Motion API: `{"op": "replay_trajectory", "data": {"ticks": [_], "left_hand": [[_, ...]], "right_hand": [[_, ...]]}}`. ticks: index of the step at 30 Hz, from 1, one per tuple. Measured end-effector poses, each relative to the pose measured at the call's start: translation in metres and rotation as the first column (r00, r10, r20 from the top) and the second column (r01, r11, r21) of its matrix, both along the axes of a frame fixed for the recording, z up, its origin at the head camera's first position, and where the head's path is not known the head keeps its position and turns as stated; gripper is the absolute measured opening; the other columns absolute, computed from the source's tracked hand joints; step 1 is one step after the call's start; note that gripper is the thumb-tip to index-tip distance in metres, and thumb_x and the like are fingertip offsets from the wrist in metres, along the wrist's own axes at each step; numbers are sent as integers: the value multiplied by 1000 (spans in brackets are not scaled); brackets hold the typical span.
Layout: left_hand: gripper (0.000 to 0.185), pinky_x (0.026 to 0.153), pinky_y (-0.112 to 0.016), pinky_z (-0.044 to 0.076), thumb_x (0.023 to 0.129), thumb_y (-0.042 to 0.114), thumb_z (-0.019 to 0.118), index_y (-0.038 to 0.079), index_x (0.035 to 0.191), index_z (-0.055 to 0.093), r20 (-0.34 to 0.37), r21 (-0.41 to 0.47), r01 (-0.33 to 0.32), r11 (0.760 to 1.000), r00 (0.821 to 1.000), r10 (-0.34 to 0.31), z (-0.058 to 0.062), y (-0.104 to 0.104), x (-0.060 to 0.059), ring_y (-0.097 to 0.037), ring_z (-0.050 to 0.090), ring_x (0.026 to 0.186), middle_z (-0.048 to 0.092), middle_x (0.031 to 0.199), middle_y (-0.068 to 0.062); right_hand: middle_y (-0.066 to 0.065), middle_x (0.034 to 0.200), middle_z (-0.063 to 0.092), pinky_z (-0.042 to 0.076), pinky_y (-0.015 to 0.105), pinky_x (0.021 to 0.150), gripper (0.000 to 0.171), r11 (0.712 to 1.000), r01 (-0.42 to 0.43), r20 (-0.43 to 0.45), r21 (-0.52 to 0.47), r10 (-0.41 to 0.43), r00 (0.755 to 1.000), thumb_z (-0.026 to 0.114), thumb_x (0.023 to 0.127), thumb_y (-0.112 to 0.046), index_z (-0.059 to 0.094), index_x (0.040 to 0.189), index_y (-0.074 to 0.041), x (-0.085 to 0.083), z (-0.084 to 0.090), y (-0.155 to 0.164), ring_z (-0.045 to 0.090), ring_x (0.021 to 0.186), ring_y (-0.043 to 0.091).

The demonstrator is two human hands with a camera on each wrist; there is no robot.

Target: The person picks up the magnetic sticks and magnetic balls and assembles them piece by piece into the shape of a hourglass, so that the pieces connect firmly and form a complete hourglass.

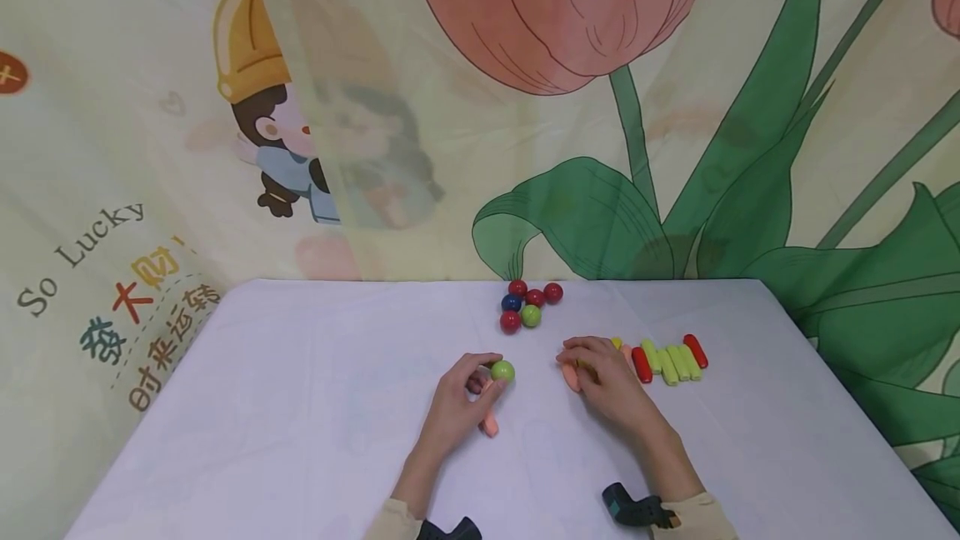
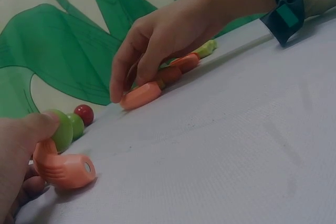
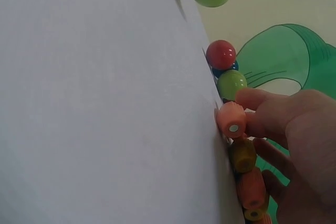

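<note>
A: Left hand [image 1: 459, 394] pose?
B: Resting on the white table [image 1: 300, 407], forearm entering from 6 o'clock. Thumb and fingers pinch a green ball [image 1: 502, 371] joined to an orange connector stick [image 1: 490, 423]. The ball sits at the stick's far end.
A: Stick axis?
B: Long axis runs roughly 12 to 6 o'clock in the head view, near end on the cloth.
A: Right hand [image 1: 603, 377]?
B: Palm down, fingers curled, fingertips gripping a second orange stick [image 1: 572, 377] lying flat on the table.
A: Surroundings?
B: Row of red and yellow-green sticks [image 1: 670, 359] at 3 o'clock of the right hand, touching side by side. Cluster of balls [image 1: 528, 304], red, blue, green, at 12 o'clock, apart from both hands.
</note>
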State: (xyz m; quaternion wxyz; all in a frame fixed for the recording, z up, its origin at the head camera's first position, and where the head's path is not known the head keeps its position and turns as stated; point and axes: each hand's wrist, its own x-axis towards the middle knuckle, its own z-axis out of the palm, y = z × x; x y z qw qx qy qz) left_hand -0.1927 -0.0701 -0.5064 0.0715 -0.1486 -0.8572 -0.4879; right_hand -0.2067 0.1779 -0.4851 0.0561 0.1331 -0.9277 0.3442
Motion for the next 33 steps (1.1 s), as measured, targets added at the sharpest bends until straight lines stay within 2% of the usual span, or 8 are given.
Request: {"op": "replay_trajectory", "data": {"ticks": [16, 28, 33], "left_hand": [[35, 70, -18, 48, 86, 20, 69, 25, 119, 60, 0, 19, 7, 1000, 1000, -7, 0, 0, 0, -4, 53, 77, 60, 99, 10], [35, 70, -18, 49, 86, 21, 69, 25, 119, 60, -1, 11, 22, 1000, 1000, -22, 0, 4, -1, -4, 53, 77, 60, 99, 10], [36, 70, -18, 49, 84, 21, 70, 27, 119, 61, 12, 24, -14, 1000, 1000, 14, 0, 0, 1, -5, 54, 78, 59, 97, 11]], "right_hand": [[3, 121, 58, 47, 47, 96, 26, 999, 18, -29, 43, -17, 999, 67, 86, -9, 69, 109, -21, 1, -2, -5, 46, 121, 23], [2, 109, 59, 46, 46, 92, 25, 994, 64, -92, 90, -55, 994, 73, 81, -18, 70, 106, -20, 5, -5, -4, 49, 110, 20], [-1, 107, 59, 42, 44, 94, 24, 994, 33, -112, 100, -22, 993, 75, 81, -20, 70, 104, -22, 0, -7, -9, 48, 110, 18]]}}
